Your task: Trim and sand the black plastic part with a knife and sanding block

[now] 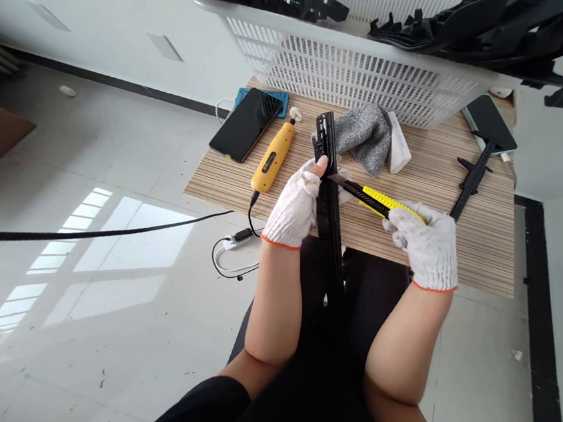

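Note:
My left hand (296, 202), in a white knit glove with the thumb tip bare, is closed around a long black plastic part (330, 209). The part stands at a slant, its lower end reaching down over my lap. In my gloved right hand (424, 239) is a yellow utility knife (380, 200), gripped by its handle. Its dark blade points left and meets the edge of the plastic part, just beside my left thumb; whether it cuts in I cannot tell. Some of my left fingers are hidden behind the part.
On the wooden table (488, 253) lie a yellow rotary tool (273, 158), a black phone (247, 124), a grey cloth (367, 136), a white box (398, 143), a black caliper (473, 177) and a dark flat device (490, 122). A white basket (347, 67) with black parts (461, 32) stands behind.

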A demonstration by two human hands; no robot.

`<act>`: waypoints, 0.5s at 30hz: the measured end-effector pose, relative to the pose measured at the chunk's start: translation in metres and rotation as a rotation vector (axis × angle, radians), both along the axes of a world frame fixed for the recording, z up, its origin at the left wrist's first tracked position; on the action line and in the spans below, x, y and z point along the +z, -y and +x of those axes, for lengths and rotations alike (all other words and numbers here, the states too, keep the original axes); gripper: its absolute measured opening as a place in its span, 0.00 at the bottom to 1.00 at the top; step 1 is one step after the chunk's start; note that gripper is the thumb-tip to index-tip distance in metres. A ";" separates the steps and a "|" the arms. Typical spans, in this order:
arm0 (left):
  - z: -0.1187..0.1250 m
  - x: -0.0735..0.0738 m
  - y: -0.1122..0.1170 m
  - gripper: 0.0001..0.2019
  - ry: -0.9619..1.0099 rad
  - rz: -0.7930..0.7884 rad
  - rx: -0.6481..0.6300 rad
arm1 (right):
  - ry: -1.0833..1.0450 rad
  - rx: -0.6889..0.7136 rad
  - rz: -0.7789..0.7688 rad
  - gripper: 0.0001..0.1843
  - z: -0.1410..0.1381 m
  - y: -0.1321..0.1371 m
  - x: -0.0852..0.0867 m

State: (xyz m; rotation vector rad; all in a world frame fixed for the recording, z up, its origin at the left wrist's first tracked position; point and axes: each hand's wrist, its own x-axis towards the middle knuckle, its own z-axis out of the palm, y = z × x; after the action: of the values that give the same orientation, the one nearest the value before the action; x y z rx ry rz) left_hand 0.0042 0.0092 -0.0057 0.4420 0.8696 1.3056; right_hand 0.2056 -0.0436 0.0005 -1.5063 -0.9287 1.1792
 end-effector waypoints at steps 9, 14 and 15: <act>-0.001 -0.002 -0.001 0.10 -0.001 0.024 -0.012 | 0.018 -0.003 0.007 0.13 0.001 0.001 0.000; 0.000 -0.002 -0.001 0.10 0.013 0.011 0.015 | 0.017 0.006 -0.008 0.13 0.000 0.000 0.000; 0.000 -0.002 -0.001 0.10 0.011 0.007 0.015 | 0.019 -0.012 -0.001 0.13 -0.001 -0.001 0.000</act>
State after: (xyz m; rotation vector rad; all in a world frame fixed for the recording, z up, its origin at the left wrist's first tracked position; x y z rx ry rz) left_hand 0.0039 0.0099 -0.0075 0.4345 0.8609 1.3239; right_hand 0.2050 -0.0431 0.0008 -1.5241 -0.9305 1.1593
